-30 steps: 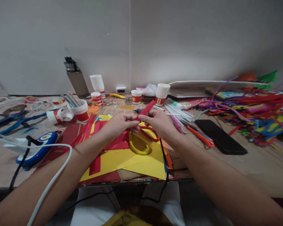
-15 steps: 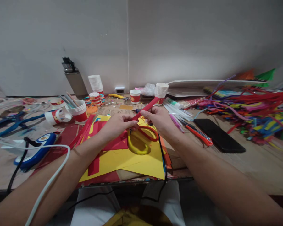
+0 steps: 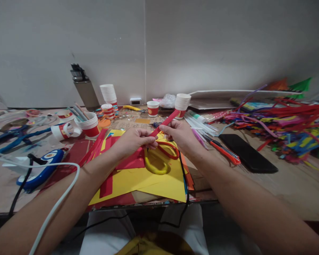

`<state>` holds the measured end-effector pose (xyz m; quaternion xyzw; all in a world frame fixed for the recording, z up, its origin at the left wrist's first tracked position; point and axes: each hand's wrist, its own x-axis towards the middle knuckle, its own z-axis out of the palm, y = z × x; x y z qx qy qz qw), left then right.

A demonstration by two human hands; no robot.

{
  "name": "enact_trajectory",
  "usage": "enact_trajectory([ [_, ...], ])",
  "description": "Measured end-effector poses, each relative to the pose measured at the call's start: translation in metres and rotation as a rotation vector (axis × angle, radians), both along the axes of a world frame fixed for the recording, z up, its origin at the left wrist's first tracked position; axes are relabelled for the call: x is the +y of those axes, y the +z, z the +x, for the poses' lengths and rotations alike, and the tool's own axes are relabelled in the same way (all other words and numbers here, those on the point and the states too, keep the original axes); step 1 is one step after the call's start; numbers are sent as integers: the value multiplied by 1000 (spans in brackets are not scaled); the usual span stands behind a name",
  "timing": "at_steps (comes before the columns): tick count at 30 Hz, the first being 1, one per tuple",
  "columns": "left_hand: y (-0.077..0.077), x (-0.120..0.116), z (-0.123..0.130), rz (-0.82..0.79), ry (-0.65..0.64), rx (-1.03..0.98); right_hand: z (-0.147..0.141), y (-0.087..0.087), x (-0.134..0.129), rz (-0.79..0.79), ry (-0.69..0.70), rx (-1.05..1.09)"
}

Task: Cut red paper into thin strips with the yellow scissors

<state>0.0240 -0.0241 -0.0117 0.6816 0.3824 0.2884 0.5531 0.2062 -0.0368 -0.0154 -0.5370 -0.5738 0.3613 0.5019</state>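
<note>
Between both hands a red paper strip (image 3: 164, 123) slants up to the right, its upper end reaching in front of a cup stack. My left hand (image 3: 138, 138) pinches the lower end of it between thumb and fingers. Higher up the strip, my right hand (image 3: 177, 134) is closed on it with thumb and fingertips. Below the hands lie scissors with one yellow and one red handle loop (image 3: 157, 169); their blades are hidden. Under them are yellow paper sheets (image 3: 146, 184) and a red paper piece (image 3: 130, 159). More red strips (image 3: 94, 150) lie left of the sheets.
Paper cups (image 3: 87, 128) hold pencils at left, near a blue-and-white device (image 3: 49, 161) and a white cable (image 3: 66, 189). A cup stack (image 3: 183, 101) stands behind the hands. A red utility knife (image 3: 225, 153), a black phone (image 3: 247, 153) and colourful pipe cleaners (image 3: 279, 124) lie right.
Almost nothing differs. Both hands keep their grip on the red strip, with at most a tiny shift of the left fingers; the whole view has moved very slightly.
</note>
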Motion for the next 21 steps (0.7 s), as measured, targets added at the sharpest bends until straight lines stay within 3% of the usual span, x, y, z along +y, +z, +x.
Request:
enact_trajectory([
  [8,-7,6,0,-48,-44,-57,-9,7,-8,-70,143,-5],
  [15,-3,3,-2,54,-12,50,-2,4,-3,-24,-3,-85],
  [21,2,-1,-2,122,11,64,3,1,3,-2,4,-56],
])
